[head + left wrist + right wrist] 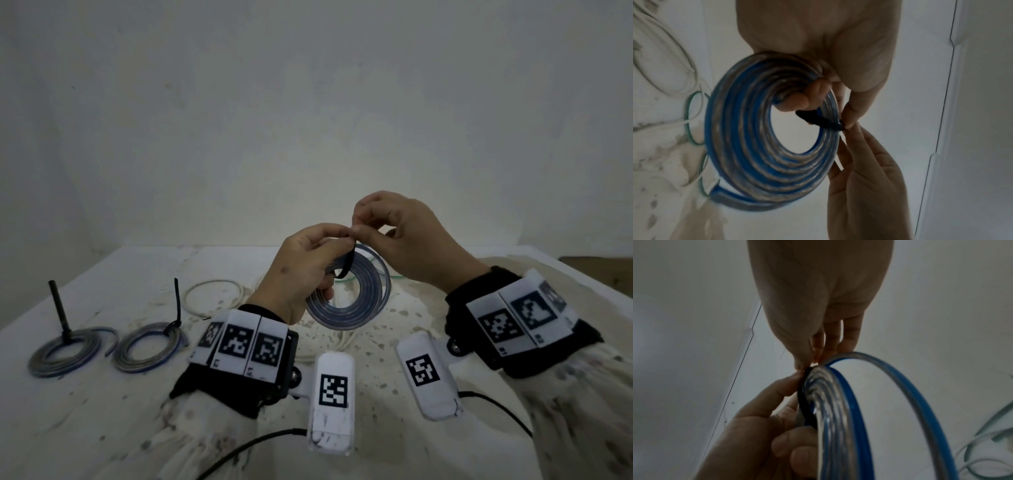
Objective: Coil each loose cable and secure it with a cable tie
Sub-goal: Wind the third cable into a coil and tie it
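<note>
A coil of clear cable with a blue stripe (356, 301) (760, 146) (840, 415) hangs above the table in my left hand (305, 270) (813, 91) (764, 426), whose fingers curl round its upper left part. A black cable tie (346, 266) (818, 120) (804, 404) loops round the coil there. My right hand (394, 236) (855, 162) (818, 331) pinches the tie's upper end between thumb and forefinger, touching the left thumb tip.
On the white stained table (102, 394) lie two tied clear-blue coils (70, 349) (149, 346) at the left, each with a black tie sticking up. A loose white cable (214, 296) and a green cable (689, 120) lie behind the hands.
</note>
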